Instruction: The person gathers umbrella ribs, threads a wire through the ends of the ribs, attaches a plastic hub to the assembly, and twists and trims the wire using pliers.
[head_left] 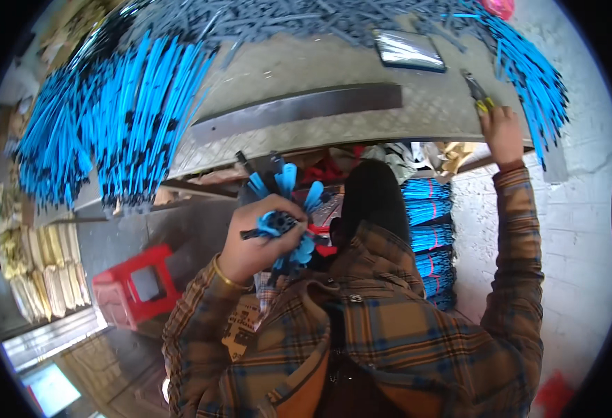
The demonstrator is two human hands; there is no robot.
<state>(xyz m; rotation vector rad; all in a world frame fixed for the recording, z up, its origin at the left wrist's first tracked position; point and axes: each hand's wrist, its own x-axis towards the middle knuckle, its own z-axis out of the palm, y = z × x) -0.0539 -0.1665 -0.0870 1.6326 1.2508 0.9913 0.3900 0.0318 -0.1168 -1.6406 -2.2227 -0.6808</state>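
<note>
A bundle of thin blue and black strips is gripped in my left hand, held in front of my body below the table edge. Its strips poke out above and below my closed fingers. At the table's right end, my right hand is closed around the yellow handles of a pair of pliers, whose dark jaws rest on the tabletop. What kind of part the strips are, I cannot tell.
Large piles of blue strips lie on the worktable at left, and more at right. Grey strips heap along the back. A flat metal bar and a shiny flat packet lie between. Bundled strips are stacked below; a red stool stands left.
</note>
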